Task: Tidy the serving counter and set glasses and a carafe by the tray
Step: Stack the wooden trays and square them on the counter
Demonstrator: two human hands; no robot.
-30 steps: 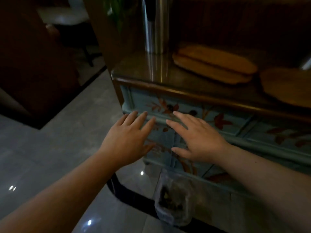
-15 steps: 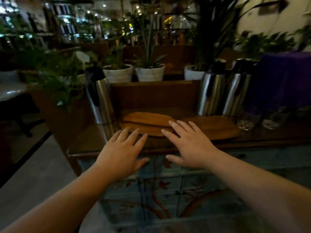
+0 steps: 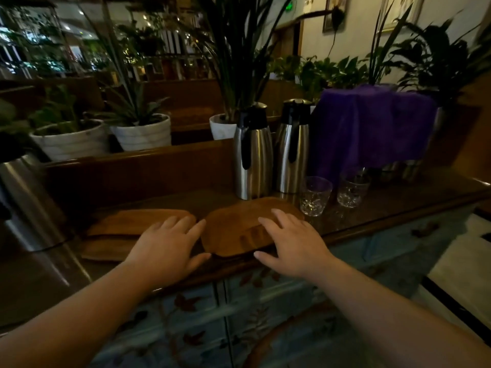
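We find both hands empty and spread flat, palms down. The left hand (image 3: 167,248) hovers over the front edge of the tabletop (image 3: 398,205), its fingers at the gap between two wooden pieces. The right hand (image 3: 289,243) lies over the right part of the round tray (image 3: 233,229); whether it rests on the wood or floats just above we cannot tell.

Position of the task items: two glasses (image 3: 314,195) stand upright just right of the tray, the nearer one almost at its rim, the farther one (image 3: 352,191) a little beyond. Two steel carafes (image 3: 252,155) stand side by side directly behind the tray, the second (image 3: 292,147) to the right of the first.

Our judgement: glasses and carafes are already near the tray, so the placing may be largely done or not yet begun; the view does not settle which. Nothing is being carried. The flat boards (image 3: 132,224) stacked at the left remain to be squared up, if tidying includes them.

Limits of view: the light is dim. A third steel vessel (image 3: 24,197) at the left edge is cut off and blurred. A purple cloth (image 3: 372,123) covers something at the back right; what lies beneath is hidden, though metal shows below its hem.
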